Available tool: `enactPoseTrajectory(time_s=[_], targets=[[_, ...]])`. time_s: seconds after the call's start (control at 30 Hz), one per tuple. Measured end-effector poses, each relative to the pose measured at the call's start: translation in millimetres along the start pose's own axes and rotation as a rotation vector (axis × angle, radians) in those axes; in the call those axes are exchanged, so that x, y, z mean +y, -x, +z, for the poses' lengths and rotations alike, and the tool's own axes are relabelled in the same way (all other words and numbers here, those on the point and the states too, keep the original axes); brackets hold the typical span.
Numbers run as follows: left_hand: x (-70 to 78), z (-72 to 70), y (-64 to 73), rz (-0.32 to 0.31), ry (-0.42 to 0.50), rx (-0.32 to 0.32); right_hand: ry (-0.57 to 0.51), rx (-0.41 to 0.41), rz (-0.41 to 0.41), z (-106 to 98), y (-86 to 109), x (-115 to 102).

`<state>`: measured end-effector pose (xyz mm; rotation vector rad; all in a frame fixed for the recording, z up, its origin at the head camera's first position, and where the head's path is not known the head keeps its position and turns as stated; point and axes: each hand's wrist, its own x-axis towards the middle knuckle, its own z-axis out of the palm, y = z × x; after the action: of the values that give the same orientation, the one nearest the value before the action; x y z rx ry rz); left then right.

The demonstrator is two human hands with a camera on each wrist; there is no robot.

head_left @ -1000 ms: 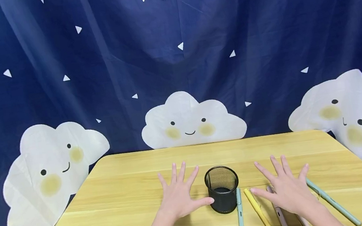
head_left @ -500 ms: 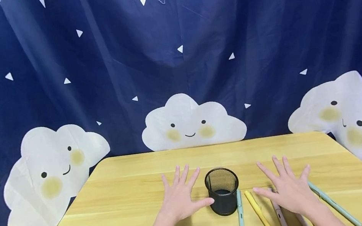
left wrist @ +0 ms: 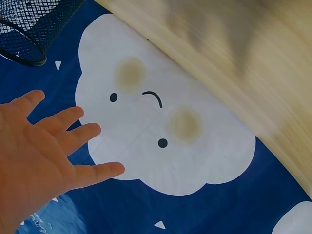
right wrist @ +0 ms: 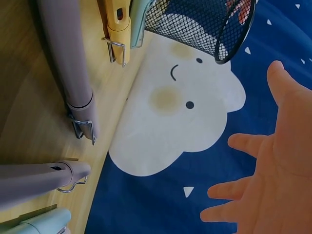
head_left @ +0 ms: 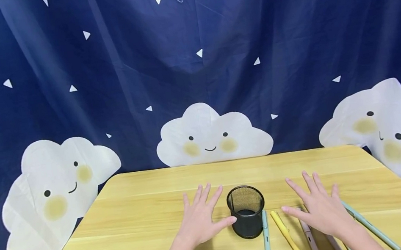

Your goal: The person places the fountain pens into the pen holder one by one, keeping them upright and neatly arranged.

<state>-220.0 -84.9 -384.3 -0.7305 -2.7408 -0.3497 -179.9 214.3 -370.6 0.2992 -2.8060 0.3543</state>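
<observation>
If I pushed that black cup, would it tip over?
The cup probably feels light, since its sides look like thin mesh and nothing shows inside. A gentle low push would likely slide it, as it stands upright; pushing up high might tip it. On its side, its round shape might make it roll.

Left grip [head_left: 200, 222], right grip [head_left: 320, 210], fingers [left wrist: 100, 171] splayed on both, thumbs [head_left: 225, 223] pointing inward
</observation>
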Motion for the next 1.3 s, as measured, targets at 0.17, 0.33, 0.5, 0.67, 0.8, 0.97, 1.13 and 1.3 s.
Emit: enactPoseTrajectory(time_s=[0.17,0.33,0.5,0.67,0.8,0.97,1.13,1.3], targets=[[-1.1,0.8,-0.6,0.01,0.021,0.011,0.001,0.003,0.0,0,-0.3,0],[-0.8,0.6,-0.5,0.015,0.044,0.005,0.013,0.014,-0.014,-4,-0.5,0],[-0.6,1.2,-1.9,0.014,0.065,0.001,0.015,0.019,-0.023,-9,-2.0,2],[-1.4,2.5,-2.8,0.024,0.095,0.001,0.033,0.033,-0.031,-11,-2.8,5],[-1.1,3.5,-2.3,0.046,0.111,-0.005,0.035,0.032,-0.028,-10,-1.5,8],[-1.0,5.4,-3.7,0.057,0.145,-0.005,0.021,0.034,-0.016,-8,0.9,13],[-1.1,6.5,-5.1,0.06,0.194,-0.02,0.005,0.042,-0.021,-9,3.7,17],[0.0,7.3,-6.5,0.065,0.234,-0.031,-0.003,0.056,-0.026,-11,8.1,22]])
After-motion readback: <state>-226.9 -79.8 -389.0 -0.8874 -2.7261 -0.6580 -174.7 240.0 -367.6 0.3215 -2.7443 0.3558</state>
